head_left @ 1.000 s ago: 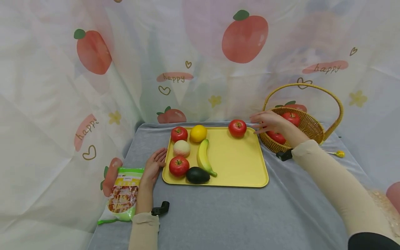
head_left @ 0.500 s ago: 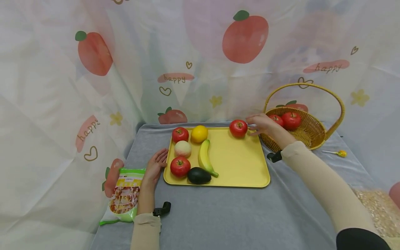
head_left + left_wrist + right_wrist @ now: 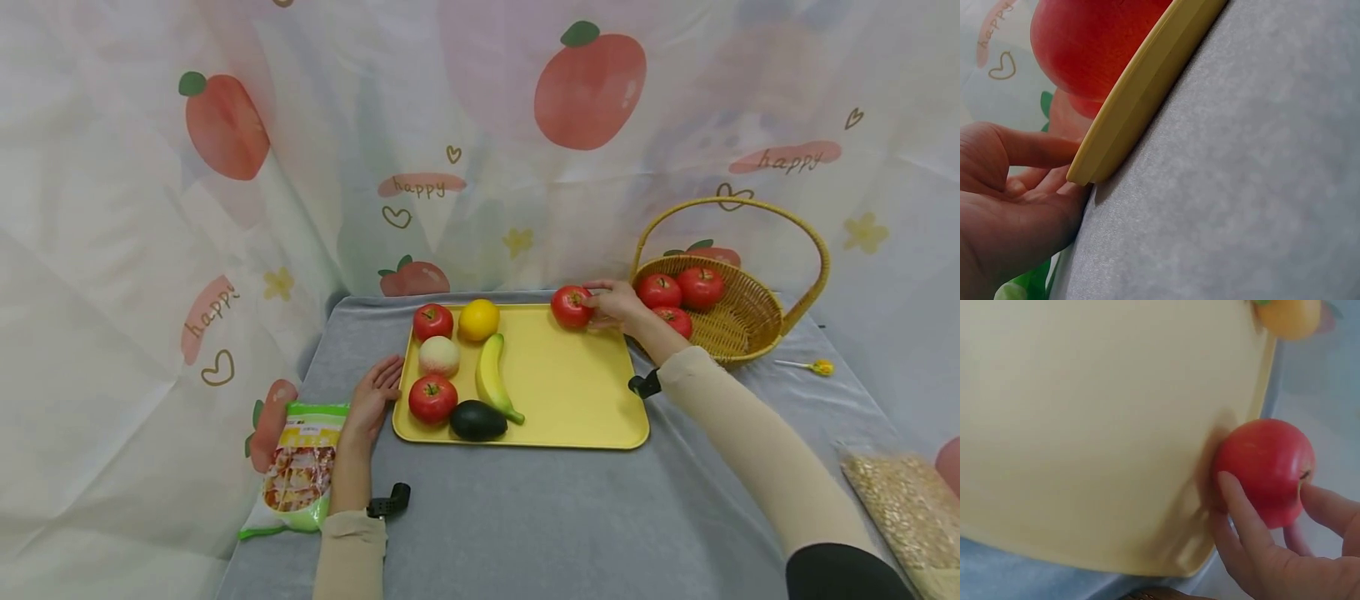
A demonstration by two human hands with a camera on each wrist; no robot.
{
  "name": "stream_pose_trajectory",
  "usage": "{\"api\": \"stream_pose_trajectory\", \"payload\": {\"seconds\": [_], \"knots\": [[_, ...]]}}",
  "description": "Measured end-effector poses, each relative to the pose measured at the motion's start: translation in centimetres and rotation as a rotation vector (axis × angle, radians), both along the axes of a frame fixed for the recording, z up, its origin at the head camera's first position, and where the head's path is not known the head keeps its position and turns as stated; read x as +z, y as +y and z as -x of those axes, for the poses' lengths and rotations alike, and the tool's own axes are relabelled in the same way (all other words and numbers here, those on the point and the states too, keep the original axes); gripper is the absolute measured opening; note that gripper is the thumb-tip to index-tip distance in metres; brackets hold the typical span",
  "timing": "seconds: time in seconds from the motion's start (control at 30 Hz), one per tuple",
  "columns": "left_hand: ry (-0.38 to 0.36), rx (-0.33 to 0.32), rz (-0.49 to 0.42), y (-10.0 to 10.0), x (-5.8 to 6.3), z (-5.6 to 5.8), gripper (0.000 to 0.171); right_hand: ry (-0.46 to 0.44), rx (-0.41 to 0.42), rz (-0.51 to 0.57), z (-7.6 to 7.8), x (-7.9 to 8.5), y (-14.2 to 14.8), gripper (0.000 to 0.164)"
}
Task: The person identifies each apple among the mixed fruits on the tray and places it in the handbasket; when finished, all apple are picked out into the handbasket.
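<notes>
While the right hand (image 3: 617,304) holds a red apple (image 3: 567,307) between thumb and fingertips at the far edge of the yellow tray (image 3: 577,379), near its far right corner, the left hand (image 3: 372,396) lies at the left edge, fingers nearly straight, thumb touching the rim. Right grip: opened only as wide as the fruit. Room for moving: the tray's floor stretches plain from the banana (image 3: 491,375) to the right edge and the near right corner. Left part: two more apples (image 3: 432,400), a lemon (image 3: 478,321), a pale round fruit (image 3: 438,357); by the near edge, a dark avocado (image 3: 477,422). Just past the right edge: wicker basket (image 3: 742,333), three apples (image 3: 701,288) inside. Surface: grey cloth (image 3: 540,517), wrinkled at right, snack bag (image 3: 300,479) at left, grain bag (image 3: 903,508) at right. Behind: pale curtain (image 3: 487,92) with fruit prints.
</notes>
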State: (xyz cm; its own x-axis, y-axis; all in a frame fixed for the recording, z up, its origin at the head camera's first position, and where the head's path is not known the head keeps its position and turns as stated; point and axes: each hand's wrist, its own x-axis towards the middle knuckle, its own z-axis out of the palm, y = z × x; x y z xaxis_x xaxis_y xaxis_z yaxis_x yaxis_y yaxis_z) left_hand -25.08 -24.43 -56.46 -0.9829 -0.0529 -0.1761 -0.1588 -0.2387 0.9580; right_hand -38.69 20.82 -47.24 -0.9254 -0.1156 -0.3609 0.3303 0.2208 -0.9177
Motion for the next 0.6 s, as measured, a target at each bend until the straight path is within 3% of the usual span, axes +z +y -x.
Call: {"api": "stream_pose_trajectory", "payload": {"seconds": [0.27,0.6], "knots": [[-0.001,0.003,0.000,0.06,0.15,-0.11,0.076,0.014,-0.074,0.095,0.00,-0.91,-0.76,0.063],[0.014,0.006,-0.008,0.16,0.17,-0.17,0.077,0.004,-0.070,0.117,-0.18,-0.92,-0.90,0.062]]}}
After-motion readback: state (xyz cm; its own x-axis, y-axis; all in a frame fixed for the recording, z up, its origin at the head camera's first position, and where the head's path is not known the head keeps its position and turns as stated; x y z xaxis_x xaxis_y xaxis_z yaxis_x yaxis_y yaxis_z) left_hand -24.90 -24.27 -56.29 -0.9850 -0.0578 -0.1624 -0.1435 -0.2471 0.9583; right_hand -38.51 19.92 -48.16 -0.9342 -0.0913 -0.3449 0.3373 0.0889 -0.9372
